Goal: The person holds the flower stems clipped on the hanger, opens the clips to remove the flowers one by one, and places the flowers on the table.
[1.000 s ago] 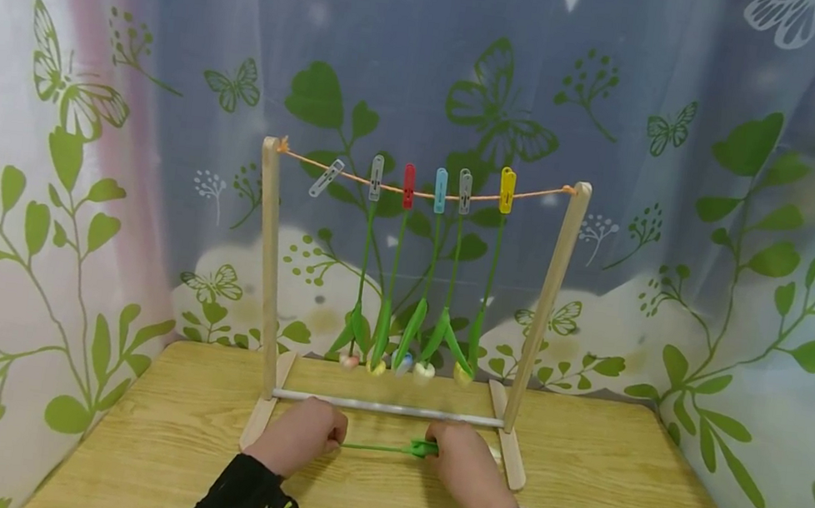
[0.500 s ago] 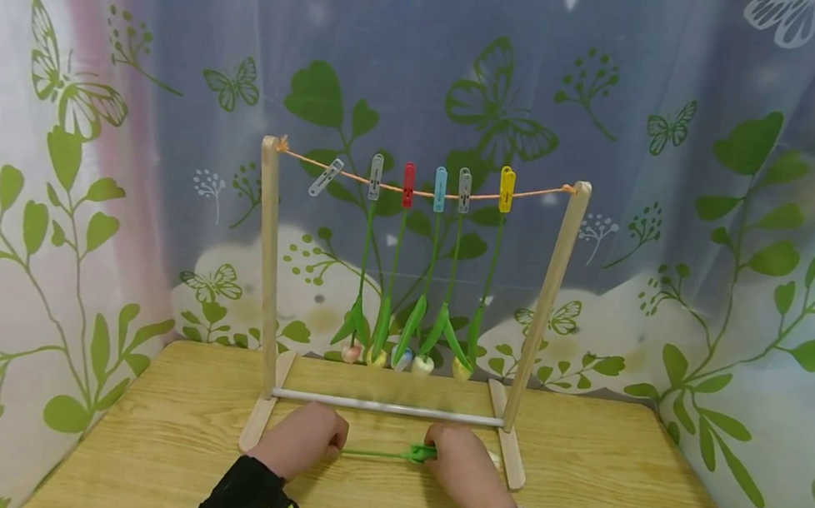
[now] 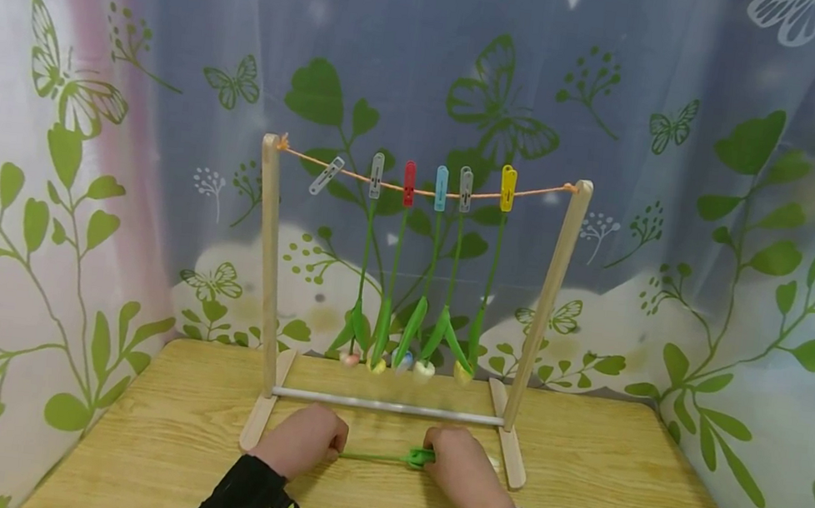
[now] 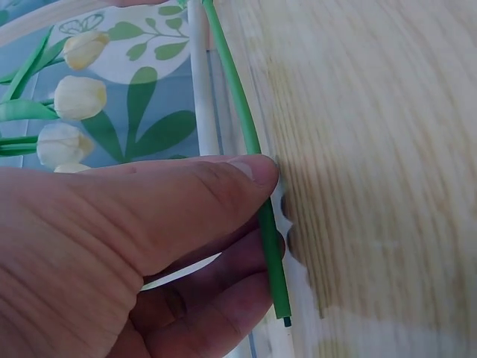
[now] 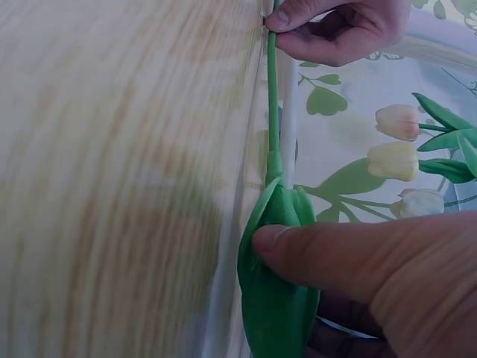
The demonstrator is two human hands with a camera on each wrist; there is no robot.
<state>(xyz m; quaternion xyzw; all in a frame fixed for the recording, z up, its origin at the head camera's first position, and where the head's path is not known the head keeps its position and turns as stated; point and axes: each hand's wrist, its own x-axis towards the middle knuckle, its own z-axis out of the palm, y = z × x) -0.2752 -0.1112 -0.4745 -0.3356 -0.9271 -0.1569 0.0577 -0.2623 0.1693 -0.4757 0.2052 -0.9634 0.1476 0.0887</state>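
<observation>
Got my left hand [image 3: 301, 440] pinching the stem end and right hand [image 3: 457, 462] gripping the leaves of the fake tulip [image 3: 384, 455] lying flat on the counter [image 3: 622, 488], and yanking unevenly could probably bend that thin stem.

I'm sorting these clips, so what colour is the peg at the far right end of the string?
Yellow; the rightmost peg shows best in the head view.

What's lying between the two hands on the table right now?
Only the green flower stem spans the gap: the left hand pinches its bare end and the right hand grips its leaves. Under it is bare wooden table. The head view shows this.
</observation>
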